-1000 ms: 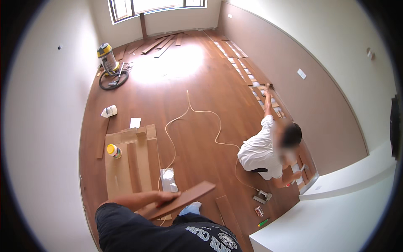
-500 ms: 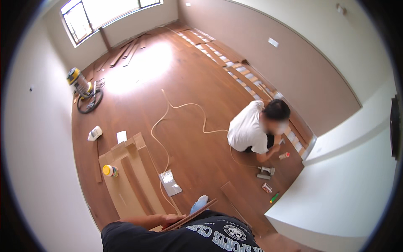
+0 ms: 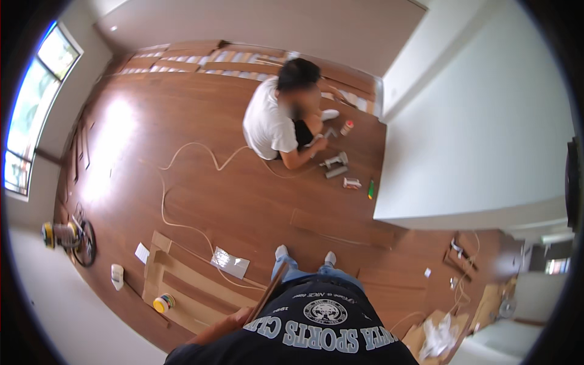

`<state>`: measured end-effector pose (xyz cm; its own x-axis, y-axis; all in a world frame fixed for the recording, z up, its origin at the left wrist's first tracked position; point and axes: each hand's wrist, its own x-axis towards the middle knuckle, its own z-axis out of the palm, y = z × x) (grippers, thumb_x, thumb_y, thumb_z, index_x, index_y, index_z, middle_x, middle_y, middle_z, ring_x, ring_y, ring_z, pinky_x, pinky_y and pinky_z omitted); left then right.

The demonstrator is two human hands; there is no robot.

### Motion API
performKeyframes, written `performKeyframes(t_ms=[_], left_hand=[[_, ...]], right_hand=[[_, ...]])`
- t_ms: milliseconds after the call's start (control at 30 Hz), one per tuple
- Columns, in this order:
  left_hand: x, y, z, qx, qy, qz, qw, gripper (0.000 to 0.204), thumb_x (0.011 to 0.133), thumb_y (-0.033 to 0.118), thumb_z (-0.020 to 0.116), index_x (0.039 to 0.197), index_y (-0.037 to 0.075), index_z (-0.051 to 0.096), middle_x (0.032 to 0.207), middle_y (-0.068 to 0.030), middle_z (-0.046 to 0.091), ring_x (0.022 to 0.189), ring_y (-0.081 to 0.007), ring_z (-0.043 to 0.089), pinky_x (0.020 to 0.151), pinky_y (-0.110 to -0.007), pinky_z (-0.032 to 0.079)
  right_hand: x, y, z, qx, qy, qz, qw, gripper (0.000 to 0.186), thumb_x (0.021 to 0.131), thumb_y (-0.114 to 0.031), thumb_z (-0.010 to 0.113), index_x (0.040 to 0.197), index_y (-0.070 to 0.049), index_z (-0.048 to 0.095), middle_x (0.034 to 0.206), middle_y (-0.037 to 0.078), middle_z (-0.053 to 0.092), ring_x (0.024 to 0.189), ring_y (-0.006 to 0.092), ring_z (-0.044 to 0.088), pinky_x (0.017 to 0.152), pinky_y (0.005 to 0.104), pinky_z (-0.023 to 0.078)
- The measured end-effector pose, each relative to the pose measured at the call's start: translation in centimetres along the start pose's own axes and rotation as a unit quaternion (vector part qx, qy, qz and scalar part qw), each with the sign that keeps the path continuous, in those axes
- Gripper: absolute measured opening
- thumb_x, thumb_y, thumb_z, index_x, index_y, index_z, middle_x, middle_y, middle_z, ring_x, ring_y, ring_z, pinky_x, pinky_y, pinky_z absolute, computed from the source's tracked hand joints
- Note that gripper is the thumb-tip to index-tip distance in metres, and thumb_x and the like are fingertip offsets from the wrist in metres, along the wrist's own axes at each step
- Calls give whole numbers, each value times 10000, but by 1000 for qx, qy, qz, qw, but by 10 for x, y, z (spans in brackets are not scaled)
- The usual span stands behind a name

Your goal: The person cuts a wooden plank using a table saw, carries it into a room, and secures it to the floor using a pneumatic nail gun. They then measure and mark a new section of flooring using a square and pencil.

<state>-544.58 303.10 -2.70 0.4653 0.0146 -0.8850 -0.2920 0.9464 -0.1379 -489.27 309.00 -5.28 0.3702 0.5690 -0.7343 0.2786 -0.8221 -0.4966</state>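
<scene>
My left hand point(image 3: 242, 316) is closed around the side of a narrow brown floorboard point(image 3: 269, 293), which I hold slanting against my black shirt. It may be more than one board; the edges overlap too much to tell. My right hand is out of sight. Near my feet a loose floorboard point(image 3: 340, 230) lies on the laid wooden floor. To the left, a foil-like silver sheet point(image 3: 230, 261) rests beside a flattened cardboard sheet point(image 3: 159, 244), on which stands a tub with a yellow lid point(image 3: 163, 303).
Ahead, a person in a white shirt point(image 3: 264, 121) squats by a nail gun point(image 3: 334, 163), a small bottle point(image 3: 347, 128) and a green cutter point(image 3: 371, 189). A pale hose point(image 3: 163, 201) winds across the floor. A vacuum cleaner point(image 3: 64, 235) and white jug point(image 3: 117, 277) stand left. A white wall point(image 3: 462, 146) juts in at right.
My view has swung to the right, bringing in the cluttered area at the far right. My left hand keeps the floorboard. My right forearm has left the view.
</scene>
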Motion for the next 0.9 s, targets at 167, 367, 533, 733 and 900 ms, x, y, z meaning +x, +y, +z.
performKeyframes(t_ms=[167, 367, 533, 733, 900], left_hand=[[8, 7, 35, 46, 54, -1, 998, 689, 1043, 637, 417, 1333, 61, 660, 1270, -150, 704, 1073, -263, 699, 950, -424, 537], [22, -14, 96, 71, 113, 25, 991, 709, 1035, 658, 403, 1348, 72, 651, 1290, -153, 693, 1083, -278, 693, 945, -450, 531], [28, -35, 142, 86, 160, 49, 982, 726, 1029, 676, 391, 1360, 81, 644, 1307, -156, 684, 1091, -291, 689, 941, -471, 527], [45, -96, 191, 39, 190, 84, 977, 746, 1021, 697, 377, 1375, 92, 635, 1327, -159, 673, 1101, -307, 683, 936, -497, 521], [85, -108, 218, 25, 194, 104, 975, 764, 1015, 714, 365, 1387, 102, 628, 1344, -162, 664, 1109, -319, 679, 931, -518, 517]], right_hand=[[-8, 58, -40, 73, 23, 56, 996, 416, 1026, -389, 558, 972, 7, 674, 927, 140, 668, 868, 285, 640, 779, 450, 523], [15, 98, -102, 123, 24, 80, 989, 446, 1038, -408, 544, 948, 9, 677, 889, 125, 671, 827, 265, 644, 750, 446, 527], [58, 111, -137, 193, -13, 65, 979, 474, 1047, -423, 532, 927, 11, 680, 858, 112, 673, 793, 249, 648, 727, 442, 530], [166, 183, -213, 34, -103, 108, 988, 516, 1047, -470, 543, 944, 15, 686, 897, 127, 674, 801, 209, 609, 730, 412, 521], [211, 76, -198, -65, -113, 12, 991, 481, 1045, -439, 544, 943, 11, 678, 873, 121, 666, 769, 203, 603, 700, 401, 515]])
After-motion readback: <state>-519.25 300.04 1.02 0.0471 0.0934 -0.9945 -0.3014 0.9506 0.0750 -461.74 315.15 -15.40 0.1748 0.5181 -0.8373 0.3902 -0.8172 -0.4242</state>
